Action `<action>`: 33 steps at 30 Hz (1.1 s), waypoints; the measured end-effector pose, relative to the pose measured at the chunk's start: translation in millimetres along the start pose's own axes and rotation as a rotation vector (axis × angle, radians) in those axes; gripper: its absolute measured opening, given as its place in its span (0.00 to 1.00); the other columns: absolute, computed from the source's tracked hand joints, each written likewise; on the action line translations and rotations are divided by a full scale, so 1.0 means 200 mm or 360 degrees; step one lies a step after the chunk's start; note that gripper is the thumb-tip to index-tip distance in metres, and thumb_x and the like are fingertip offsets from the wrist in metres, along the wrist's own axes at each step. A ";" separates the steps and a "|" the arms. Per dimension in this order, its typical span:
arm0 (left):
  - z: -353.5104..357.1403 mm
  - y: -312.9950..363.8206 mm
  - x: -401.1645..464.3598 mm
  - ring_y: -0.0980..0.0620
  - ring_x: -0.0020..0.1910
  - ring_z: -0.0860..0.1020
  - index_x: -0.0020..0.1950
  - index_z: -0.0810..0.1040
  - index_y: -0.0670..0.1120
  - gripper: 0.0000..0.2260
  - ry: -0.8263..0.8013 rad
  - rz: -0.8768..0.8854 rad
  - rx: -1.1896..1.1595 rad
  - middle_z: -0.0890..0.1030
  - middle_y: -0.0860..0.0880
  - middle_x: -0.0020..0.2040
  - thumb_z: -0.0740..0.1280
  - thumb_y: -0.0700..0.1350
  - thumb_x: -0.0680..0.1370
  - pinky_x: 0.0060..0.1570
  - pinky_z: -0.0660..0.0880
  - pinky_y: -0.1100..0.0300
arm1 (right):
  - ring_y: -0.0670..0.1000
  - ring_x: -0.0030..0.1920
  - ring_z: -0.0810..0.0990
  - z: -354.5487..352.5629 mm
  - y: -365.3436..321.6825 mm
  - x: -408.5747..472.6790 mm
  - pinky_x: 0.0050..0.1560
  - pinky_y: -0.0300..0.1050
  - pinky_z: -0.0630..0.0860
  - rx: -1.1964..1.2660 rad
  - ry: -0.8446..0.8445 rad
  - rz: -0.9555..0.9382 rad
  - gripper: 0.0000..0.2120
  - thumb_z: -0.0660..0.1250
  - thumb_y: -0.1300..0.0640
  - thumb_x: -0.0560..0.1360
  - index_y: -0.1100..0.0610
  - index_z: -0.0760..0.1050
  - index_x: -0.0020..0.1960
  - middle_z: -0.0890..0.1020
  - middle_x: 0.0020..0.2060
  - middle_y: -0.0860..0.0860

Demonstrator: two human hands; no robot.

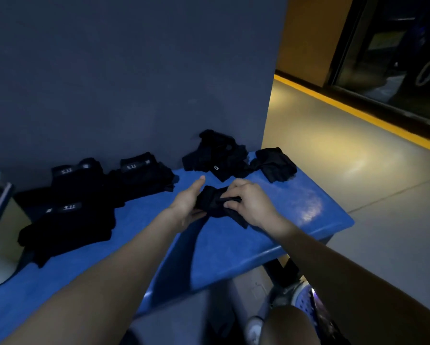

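Over the middle of the blue bench (233, 247), both hands work a small black garment (212, 199) held just above the surface. The left hand (187, 205) holds it from the side, fingers curled under the cloth and thumb pointing straight up. The right hand (250, 202) pinches a fold on its other side. Three folded black stacks (84, 192) with white labels lie to the left. A loose black pile (218, 155) sits against the wall behind the hands.
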State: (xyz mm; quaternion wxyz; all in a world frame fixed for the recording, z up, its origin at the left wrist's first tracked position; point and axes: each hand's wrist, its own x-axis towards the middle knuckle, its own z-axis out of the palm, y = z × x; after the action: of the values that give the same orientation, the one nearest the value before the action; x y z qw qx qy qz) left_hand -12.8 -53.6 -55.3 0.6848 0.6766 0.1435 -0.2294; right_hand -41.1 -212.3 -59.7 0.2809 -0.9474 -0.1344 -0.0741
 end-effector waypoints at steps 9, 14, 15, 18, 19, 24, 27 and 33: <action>-0.15 0.06 -0.17 0.47 0.35 0.77 0.39 0.71 0.42 0.10 0.0133 0.0258 -0.0378 0.78 0.42 0.38 0.59 0.33 0.79 0.25 0.77 0.59 | 0.50 0.58 0.71 0.04 -0.18 0.01 0.64 0.42 0.68 0.0128 -0.0005 0.0060 0.16 0.72 0.60 0.72 0.56 0.78 0.59 0.74 0.56 0.50; -0.16 0.07 -0.18 0.45 0.41 0.77 0.45 0.72 0.41 0.09 0.0236 0.0280 -0.0728 0.77 0.42 0.43 0.55 0.32 0.79 0.42 0.77 0.49 | 0.53 0.36 0.71 0.04 -0.23 0.01 0.42 0.45 0.70 0.0699 -0.0074 0.0875 0.12 0.64 0.50 0.77 0.58 0.70 0.41 0.72 0.36 0.55; -0.16 0.07 -0.19 0.45 0.41 0.77 0.46 0.72 0.41 0.09 0.0223 0.0278 -0.0807 0.76 0.42 0.43 0.55 0.31 0.79 0.43 0.77 0.49 | 0.53 0.34 0.73 0.06 -0.26 0.00 0.39 0.45 0.73 0.0883 -0.0186 0.1059 0.15 0.62 0.47 0.78 0.59 0.71 0.44 0.74 0.36 0.57; -0.17 0.05 -0.22 0.46 0.42 0.76 0.46 0.72 0.40 0.11 0.0122 0.0242 -0.0950 0.76 0.42 0.44 0.52 0.30 0.78 0.42 0.78 0.53 | 0.54 0.42 0.80 0.11 -0.32 0.02 0.44 0.44 0.79 0.1508 -0.0268 0.1356 0.22 0.58 0.47 0.80 0.63 0.68 0.65 0.79 0.51 0.63; -0.18 0.04 -0.23 0.47 0.42 0.76 0.46 0.73 0.40 0.11 0.0096 0.0219 -0.0957 0.76 0.43 0.44 0.52 0.30 0.77 0.40 0.79 0.54 | 0.54 0.43 0.80 0.12 -0.34 0.03 0.44 0.44 0.79 0.1711 -0.0160 0.1383 0.20 0.59 0.51 0.80 0.64 0.69 0.66 0.79 0.54 0.63; -0.29 -0.06 -0.24 0.50 0.43 0.77 0.49 0.73 0.42 0.07 0.0334 0.0118 -0.0312 0.77 0.45 0.45 0.67 0.44 0.75 0.34 0.76 0.59 | 0.53 0.52 0.78 0.20 -0.32 0.08 0.41 0.42 0.77 0.1521 0.0098 0.1277 0.16 0.64 0.67 0.76 0.60 0.72 0.63 0.78 0.59 0.58; -0.37 -0.13 -0.23 0.51 0.37 0.76 0.44 0.73 0.41 0.08 0.0479 0.0088 0.0307 0.76 0.44 0.44 0.68 0.44 0.76 0.24 0.76 0.63 | 0.54 0.51 0.77 0.26 -0.30 0.06 0.35 0.41 0.77 0.1178 -0.0120 0.1244 0.12 0.66 0.68 0.75 0.60 0.74 0.57 0.78 0.56 0.56; -0.42 -0.23 -0.24 0.50 0.31 0.75 0.38 0.72 0.41 0.12 0.0454 0.0000 0.1154 0.76 0.46 0.34 0.73 0.45 0.72 0.28 0.74 0.60 | 0.51 0.30 0.73 0.27 -0.28 0.00 0.33 0.44 0.77 0.0560 -0.0250 0.1115 0.17 0.71 0.66 0.72 0.58 0.65 0.32 0.73 0.30 0.54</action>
State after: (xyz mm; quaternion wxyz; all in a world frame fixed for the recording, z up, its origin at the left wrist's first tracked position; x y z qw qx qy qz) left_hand -68.0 35.9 -74.6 0.3743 0.8999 0.1468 -0.1687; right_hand -54.5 -137.2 -75.3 0.4359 -0.8761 0.1651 0.1231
